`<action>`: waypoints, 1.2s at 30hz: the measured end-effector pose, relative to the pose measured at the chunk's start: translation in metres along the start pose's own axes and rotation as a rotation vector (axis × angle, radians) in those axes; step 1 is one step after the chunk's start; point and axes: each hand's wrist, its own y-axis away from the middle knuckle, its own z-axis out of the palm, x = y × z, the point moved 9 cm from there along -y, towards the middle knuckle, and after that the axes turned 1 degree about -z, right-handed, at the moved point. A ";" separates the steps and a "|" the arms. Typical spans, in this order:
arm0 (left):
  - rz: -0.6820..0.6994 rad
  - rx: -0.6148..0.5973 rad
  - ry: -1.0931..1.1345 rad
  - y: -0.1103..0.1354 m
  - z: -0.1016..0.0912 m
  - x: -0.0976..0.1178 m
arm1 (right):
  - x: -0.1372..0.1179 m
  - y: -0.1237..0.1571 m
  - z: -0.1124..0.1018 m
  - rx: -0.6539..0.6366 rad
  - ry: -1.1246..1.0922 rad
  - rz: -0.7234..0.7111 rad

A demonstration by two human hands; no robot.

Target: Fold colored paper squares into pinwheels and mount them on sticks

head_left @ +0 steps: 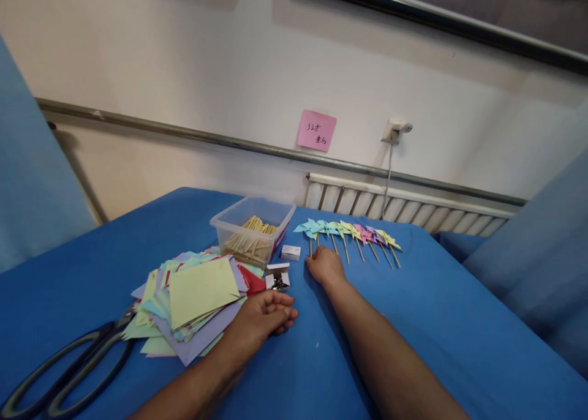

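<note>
My right hand (325, 264) is closed around the lower end of a wooden stick at the left end of a row of paper pinwheels (342, 229). The stick belongs to a light blue pinwheel (309, 227) lying on the blue cloth. My left hand (269, 313) rests near the paper stack with loosely curled fingers, and nothing shows in it. Just beyond it stands a small opened white box (277, 277) with small dark metal pieces inside. A closed small white box (291, 252) lies behind that one.
Colored paper sheets (202, 291) are piled at the left, beside large dark-handled scissors (82, 365). A clear plastic tub (220, 221) holds many wooden sticks (252, 239). The blue-covered table (413, 334) reaches towards a wall with a radiator (358, 199) and a pipe.
</note>
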 end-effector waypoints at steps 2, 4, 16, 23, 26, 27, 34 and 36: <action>0.002 -0.010 -0.006 0.000 0.002 0.000 | 0.000 0.001 0.001 0.002 0.011 0.005; -0.002 -0.023 -0.016 -0.001 0.003 -0.002 | 0.000 0.001 0.001 0.004 0.020 0.013; -0.011 -0.069 -0.106 -0.006 0.006 -0.008 | 0.001 0.000 0.002 0.015 0.005 0.016; 0.103 -0.127 -0.272 0.010 0.018 -0.002 | 0.005 0.006 0.001 0.043 -0.120 -0.026; 0.170 -0.174 -0.382 0.014 0.024 -0.001 | 0.010 0.013 -0.002 0.064 -0.221 -0.031; 0.185 -0.184 -0.409 0.015 0.025 -0.002 | 0.011 0.017 -0.002 0.072 -0.261 -0.031; 0.279 -0.228 -0.534 0.019 0.030 0.005 | -0.001 0.103 0.018 0.043 -0.584 -0.060; 0.301 -0.218 -0.611 0.023 0.032 0.008 | -0.005 0.133 0.025 0.007 -0.863 -0.041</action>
